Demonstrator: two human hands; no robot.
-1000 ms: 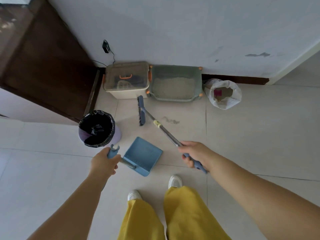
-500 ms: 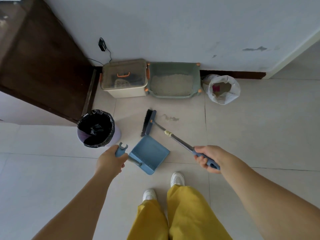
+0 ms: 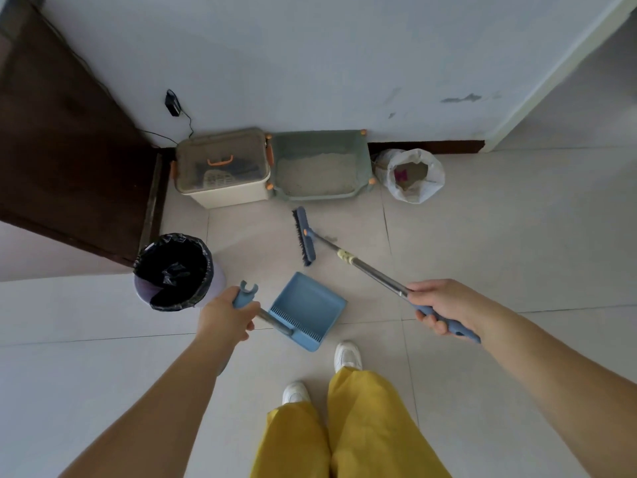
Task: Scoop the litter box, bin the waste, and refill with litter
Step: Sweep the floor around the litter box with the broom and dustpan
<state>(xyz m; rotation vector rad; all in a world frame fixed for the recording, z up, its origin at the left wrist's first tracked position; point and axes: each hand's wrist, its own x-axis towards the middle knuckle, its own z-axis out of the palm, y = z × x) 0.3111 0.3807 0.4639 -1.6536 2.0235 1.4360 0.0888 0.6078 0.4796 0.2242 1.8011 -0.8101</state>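
Both hands hold cleaning tools over a pale tiled floor. Left hand has its grip wrapped around the blue handle of a dustpan, whose blue tray rests on the floor just ahead of the person's white shoes, open mouth facing away from them. Right hand has its grip curled around the blue end of a broom; the metal shaft runs diagonally forward and left to a blue brush head with dark bristles, which sits on the floor beyond the dustpan, apart from it.

From largest to smallest, the surroundings: a white wall crosses the top of the view, with a dark brown door at the far left. Yellow trousers fill the bottom centre. Against the wall stands a cream storage box with a see-through lid and orange handle. Touching its right side is the green litter box, open-topped and holding pale litter, directly beyond the brush head. Left of the dustpan, near the left hand, stands a round bin lined with a black bag. Right of the litter box, near it, sits an open white litter bag showing brownish litter and something pink inside. A small black plug hangs on the wall above the storage box, its cable trailing downward.
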